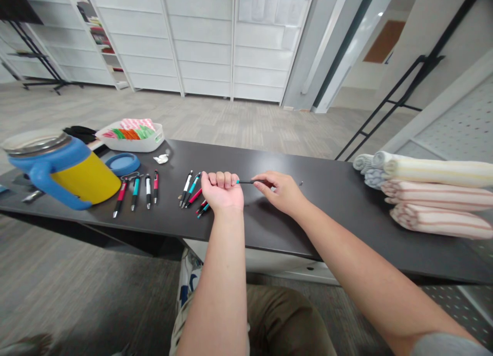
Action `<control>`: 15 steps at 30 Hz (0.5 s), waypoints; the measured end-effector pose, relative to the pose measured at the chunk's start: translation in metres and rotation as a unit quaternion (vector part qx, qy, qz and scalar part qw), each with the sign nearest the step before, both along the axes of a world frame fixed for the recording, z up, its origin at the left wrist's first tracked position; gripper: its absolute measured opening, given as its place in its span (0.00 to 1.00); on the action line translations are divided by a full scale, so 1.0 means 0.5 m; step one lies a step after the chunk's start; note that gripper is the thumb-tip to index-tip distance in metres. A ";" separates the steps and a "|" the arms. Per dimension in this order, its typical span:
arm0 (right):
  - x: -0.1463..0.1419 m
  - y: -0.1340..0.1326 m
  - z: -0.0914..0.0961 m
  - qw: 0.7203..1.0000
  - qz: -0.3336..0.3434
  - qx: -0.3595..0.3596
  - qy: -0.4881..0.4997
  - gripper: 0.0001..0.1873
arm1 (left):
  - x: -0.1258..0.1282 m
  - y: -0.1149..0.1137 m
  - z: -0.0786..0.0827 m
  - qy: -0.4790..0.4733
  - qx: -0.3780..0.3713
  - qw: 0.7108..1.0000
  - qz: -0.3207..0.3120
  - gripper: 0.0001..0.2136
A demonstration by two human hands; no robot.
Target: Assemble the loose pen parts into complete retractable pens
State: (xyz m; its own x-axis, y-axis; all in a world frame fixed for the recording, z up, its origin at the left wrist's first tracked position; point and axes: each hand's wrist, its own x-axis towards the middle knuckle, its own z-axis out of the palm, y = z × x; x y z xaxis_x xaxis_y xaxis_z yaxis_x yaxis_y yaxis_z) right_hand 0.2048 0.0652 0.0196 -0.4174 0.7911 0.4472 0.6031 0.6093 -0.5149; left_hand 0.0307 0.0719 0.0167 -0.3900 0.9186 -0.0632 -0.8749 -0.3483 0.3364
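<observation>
My left hand is closed, palm up, around the teal end of a pen, most of which the fingers hide. The pen's black part juts out to the right over the dark table. Thumb and fingers of my right hand pinch its far end. Close beside my left hand lies a loose group of pens, among them a white one, a teal one and a red one. A tiny metallic piece, too small to name, rests right of my right hand.
Farther left, several pens lie in a row beside a tilted yellow-and-blue mug. Behind are a blue lid, a crumpled white tissue and a white basket of colourful packets. Rolled striped towels are stacked at right.
</observation>
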 end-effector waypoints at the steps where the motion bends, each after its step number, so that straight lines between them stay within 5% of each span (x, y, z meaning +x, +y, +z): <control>1: -0.001 0.000 0.000 1.000 0.002 -0.008 0.007 0.16 | 0.001 0.000 0.000 -0.004 0.005 1.000 -0.006 0.24; 15: 0.004 -0.004 -0.011 0.988 0.004 -0.128 0.089 0.19 | 0.032 -0.017 0.000 -0.004 0.023 0.999 -0.042 0.22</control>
State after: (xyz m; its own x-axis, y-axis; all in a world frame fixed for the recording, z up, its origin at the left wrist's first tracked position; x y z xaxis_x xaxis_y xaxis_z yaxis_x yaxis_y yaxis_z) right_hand 0.2069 0.0631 0.0139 -0.3574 0.8843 0.3003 0.4843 0.4504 -0.7500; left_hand 0.0469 0.0635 0.0167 -0.3117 0.9499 -0.0226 -0.9042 -0.2892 0.3142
